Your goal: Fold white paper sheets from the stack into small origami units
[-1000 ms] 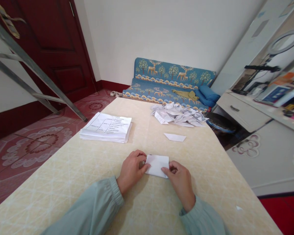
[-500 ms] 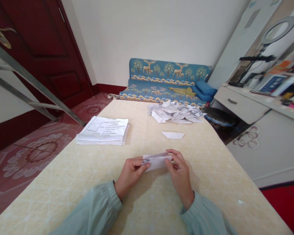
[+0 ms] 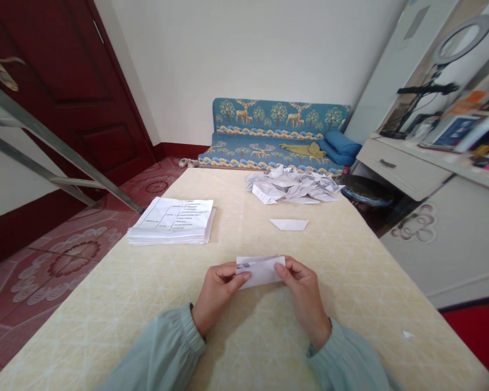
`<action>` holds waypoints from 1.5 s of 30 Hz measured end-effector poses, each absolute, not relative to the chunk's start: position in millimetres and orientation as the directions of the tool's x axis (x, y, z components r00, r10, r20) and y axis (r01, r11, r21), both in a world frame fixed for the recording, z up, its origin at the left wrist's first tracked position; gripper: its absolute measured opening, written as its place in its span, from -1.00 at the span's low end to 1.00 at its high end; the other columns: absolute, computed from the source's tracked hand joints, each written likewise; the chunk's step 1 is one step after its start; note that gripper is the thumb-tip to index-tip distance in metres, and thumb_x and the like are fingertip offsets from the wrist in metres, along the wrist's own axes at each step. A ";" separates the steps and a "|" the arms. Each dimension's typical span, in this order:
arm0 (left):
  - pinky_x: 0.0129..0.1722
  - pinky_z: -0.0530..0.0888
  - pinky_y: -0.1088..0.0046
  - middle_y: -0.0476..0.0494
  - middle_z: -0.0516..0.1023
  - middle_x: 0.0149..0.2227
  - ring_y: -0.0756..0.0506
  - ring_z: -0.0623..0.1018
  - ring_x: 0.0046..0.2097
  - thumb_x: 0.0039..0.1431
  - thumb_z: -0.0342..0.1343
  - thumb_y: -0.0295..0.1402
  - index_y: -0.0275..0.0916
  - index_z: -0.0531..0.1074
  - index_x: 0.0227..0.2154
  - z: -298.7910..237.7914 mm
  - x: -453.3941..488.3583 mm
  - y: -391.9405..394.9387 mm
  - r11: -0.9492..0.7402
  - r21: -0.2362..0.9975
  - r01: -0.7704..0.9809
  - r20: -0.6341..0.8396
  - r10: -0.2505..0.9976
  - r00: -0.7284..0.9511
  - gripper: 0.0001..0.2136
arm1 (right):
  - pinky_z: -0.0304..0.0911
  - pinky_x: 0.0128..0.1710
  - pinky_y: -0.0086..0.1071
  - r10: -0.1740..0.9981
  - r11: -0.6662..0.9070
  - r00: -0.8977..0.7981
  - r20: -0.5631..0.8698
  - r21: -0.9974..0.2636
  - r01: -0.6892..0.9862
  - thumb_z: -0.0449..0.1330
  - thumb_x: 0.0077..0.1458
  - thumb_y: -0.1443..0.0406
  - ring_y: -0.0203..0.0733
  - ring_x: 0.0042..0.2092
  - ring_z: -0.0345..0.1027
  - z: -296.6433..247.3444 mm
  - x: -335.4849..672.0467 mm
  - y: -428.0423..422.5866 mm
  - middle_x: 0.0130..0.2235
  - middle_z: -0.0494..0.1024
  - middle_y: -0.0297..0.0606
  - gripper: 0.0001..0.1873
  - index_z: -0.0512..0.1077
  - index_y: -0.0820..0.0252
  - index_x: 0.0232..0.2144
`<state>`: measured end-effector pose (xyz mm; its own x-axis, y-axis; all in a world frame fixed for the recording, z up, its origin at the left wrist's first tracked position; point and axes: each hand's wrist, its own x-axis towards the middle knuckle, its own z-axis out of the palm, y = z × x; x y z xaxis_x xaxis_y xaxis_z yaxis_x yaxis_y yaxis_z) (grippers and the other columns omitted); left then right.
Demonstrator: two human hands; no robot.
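Folded paper [image 3: 264, 273] in 2 hands [image 3: 217, 290]; paper stack [image 3: 167, 237] bears unreadable print [image 3: 184, 212].

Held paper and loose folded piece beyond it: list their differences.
The held paper is pinched in the left grip and right grip; the loose piece lies on the tabletop. The held paper looks roughly rectangular; the loose piece has slanted ends. The held paper shows a dark patch near its left end; the loose piece's visible face looks plain. Both are white folded paper.
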<state>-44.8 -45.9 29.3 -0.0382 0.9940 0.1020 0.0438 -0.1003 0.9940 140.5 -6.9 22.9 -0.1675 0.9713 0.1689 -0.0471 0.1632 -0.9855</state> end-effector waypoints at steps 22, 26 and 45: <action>-0.33 0.42 0.48 -0.17 0.63 -0.34 -0.08 0.54 -0.35 -0.05 0.26 -0.29 -0.33 0.59 -0.39 17.4 -45.8 -43.0 0.029 0.998 -0.049 -0.026 0.998 0.060 -0.79 | 0.28 -0.37 -0.40 0.948 0.207 -0.240 0.207 -0.978 -0.026 0.32 -0.12 0.26 -0.18 -0.34 0.38 11.9 130.7 -6.5 -0.38 0.54 -0.26 -0.88 0.55 0.20 -0.47; -0.37 0.41 0.50 -0.13 0.62 -0.36 -0.06 0.52 -0.38 -0.06 0.26 -0.29 -0.32 0.60 -0.42 20.4 -44.7 -43.9 0.044 0.998 -0.049 -0.043 0.999 0.005 -0.81 | 0.29 -0.38 -0.41 0.948 0.203 -0.247 0.202 -0.979 -0.022 0.28 -0.06 0.23 -0.18 -0.30 0.37 14.1 129.2 -6.4 -0.33 0.51 -0.22 -0.85 0.56 0.18 -0.44; -0.37 0.41 0.50 -0.16 0.61 -0.35 -0.07 0.52 -0.37 -0.01 0.23 -0.28 -0.37 0.58 -0.37 22.1 -43.1 -46.2 0.010 0.998 -0.060 -0.011 1.000 -0.018 -0.77 | 0.29 -0.35 -0.35 0.969 0.074 -0.230 0.088 -0.995 -0.069 0.32 -0.12 0.24 -0.17 -0.35 0.38 17.7 133.2 -10.1 -0.35 0.54 -0.23 -0.75 0.52 0.23 -0.33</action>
<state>-43.1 -46.2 22.1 -0.0180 0.9998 -0.0109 -0.0604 0.0098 0.9981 133.2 -10.1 17.7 -0.2297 0.9693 0.0878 -0.0691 0.0737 -0.9949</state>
